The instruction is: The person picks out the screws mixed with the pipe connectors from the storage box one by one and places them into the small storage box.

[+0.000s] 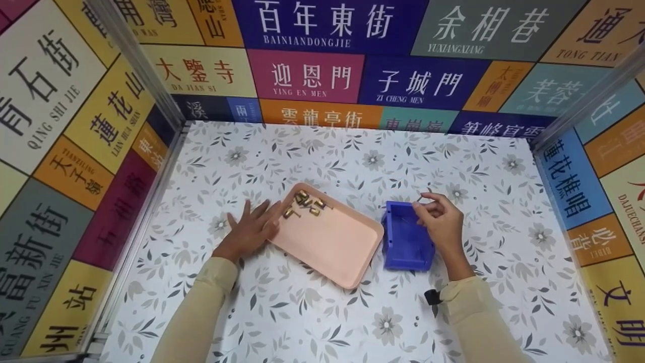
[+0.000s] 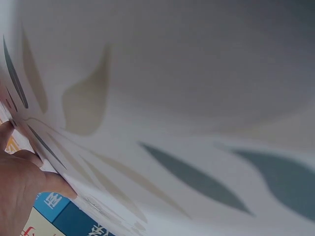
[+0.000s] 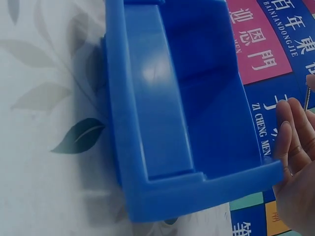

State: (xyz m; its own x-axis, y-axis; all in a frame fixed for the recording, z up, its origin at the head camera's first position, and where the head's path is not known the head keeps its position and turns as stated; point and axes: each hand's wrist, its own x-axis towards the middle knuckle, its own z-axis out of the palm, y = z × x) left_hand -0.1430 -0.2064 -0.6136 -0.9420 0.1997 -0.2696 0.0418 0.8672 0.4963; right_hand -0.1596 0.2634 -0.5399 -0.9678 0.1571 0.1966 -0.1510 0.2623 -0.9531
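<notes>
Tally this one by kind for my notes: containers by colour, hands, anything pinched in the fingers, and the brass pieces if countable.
Pink tray: 1
Blue bin: 1
Hands, left hand and right hand: 2
Thin metal piece, in the right hand: 1
Total: 5, leaving out the brass pieces, too clustered to count surely.

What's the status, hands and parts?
Right hand pinching thin screw-like piece by blue bin. Left hand at tray. Brass-coloured parts in tray corner. No visible obstruction.
</notes>
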